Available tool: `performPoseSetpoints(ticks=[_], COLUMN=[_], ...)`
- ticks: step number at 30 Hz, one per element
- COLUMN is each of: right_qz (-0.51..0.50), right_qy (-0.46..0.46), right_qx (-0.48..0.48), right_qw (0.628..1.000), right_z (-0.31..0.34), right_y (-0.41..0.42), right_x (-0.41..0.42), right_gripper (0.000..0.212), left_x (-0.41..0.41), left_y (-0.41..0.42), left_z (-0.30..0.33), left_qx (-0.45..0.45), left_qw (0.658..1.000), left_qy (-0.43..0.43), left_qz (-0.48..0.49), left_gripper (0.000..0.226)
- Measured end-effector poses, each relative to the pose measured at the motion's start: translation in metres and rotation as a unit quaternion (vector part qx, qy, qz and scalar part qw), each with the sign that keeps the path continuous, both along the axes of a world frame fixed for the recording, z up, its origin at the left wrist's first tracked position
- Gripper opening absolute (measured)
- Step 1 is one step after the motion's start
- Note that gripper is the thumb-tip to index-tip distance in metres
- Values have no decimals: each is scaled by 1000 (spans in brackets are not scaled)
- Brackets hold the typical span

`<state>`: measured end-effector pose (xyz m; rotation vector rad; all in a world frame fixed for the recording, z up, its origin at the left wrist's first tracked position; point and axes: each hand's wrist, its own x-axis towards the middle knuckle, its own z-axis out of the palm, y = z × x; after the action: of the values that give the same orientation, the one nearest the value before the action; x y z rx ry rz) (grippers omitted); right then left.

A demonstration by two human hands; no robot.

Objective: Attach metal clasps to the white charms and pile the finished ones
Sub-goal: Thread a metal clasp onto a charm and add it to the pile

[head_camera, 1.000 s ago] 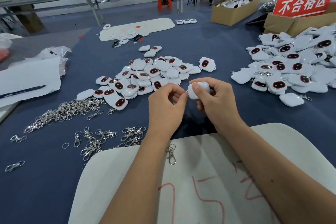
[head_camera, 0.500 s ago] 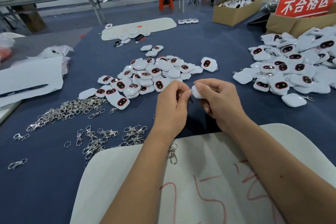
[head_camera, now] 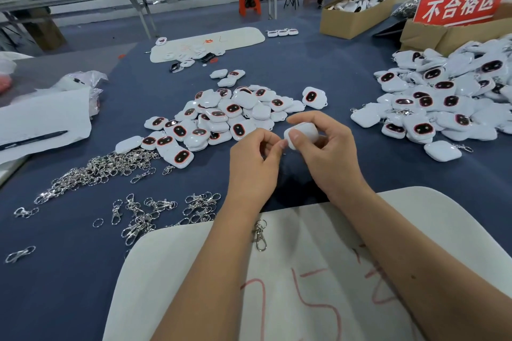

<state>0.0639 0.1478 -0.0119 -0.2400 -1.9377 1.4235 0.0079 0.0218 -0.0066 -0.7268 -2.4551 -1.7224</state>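
My right hand (head_camera: pixel 329 155) grips a white charm (head_camera: pixel 303 131) above the blue table, plain side up. My left hand (head_camera: pixel 253 166) pinches at the charm's left corner; what lies between those fingertips is hidden. A pile of white charms with red-ringed dark faces (head_camera: pixel 221 116) lies just beyond my hands. A bigger pile of charms (head_camera: pixel 443 97), some with clasps showing, lies at the right. A heap of metal clasps (head_camera: pixel 102 166) lies at the left, with looser ones (head_camera: pixel 144 213) nearer me. One clasp (head_camera: pixel 259 235) lies on the white board (head_camera: pixel 318 285) beside my left wrist.
White paper with a pen (head_camera: pixel 41 122) and a plastic bag sit at the far left. Cardboard boxes (head_camera: pixel 357 11) and a red sign (head_camera: pixel 460 3) stand at the back right. Another white board (head_camera: pixel 207 41) with small parts lies at the far side.
My right hand has turned the charm so more of its white back shows. My left fingertips stay pinched at its left corner. Both hands have hardly shifted.
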Motion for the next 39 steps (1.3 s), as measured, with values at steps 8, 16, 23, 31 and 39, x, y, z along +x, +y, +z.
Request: performPoseSetpoints(ticks=[8, 16, 23, 31, 39], right_qz=[7, -47, -41, 21, 63], right_qy=[8, -8, -18, -64, -106], right_qx=[-2, 28, -36, -167, -209], right_qw=[1000, 998, 998, 984, 970], right_z=[2, -3, -3, 0, 2], right_y=[1, 0, 3, 7, 11], right_x=[2, 1, 1, 0, -1], right_gripper=[14, 7, 5, 7, 14], left_x=[3, 2, 2, 5, 8], left_y=[1, 2, 1, 0, -2], left_z=[3, -1, 0, 8, 10], left_qx=[12, -71, -48, 17, 23], left_qw=[999, 997, 997, 997, 996], left_qy=[-28, 3, 50, -37, -16], left_qz=[9, 8, -19, -65, -80], left_gripper=[13, 19, 17, 17, 16])
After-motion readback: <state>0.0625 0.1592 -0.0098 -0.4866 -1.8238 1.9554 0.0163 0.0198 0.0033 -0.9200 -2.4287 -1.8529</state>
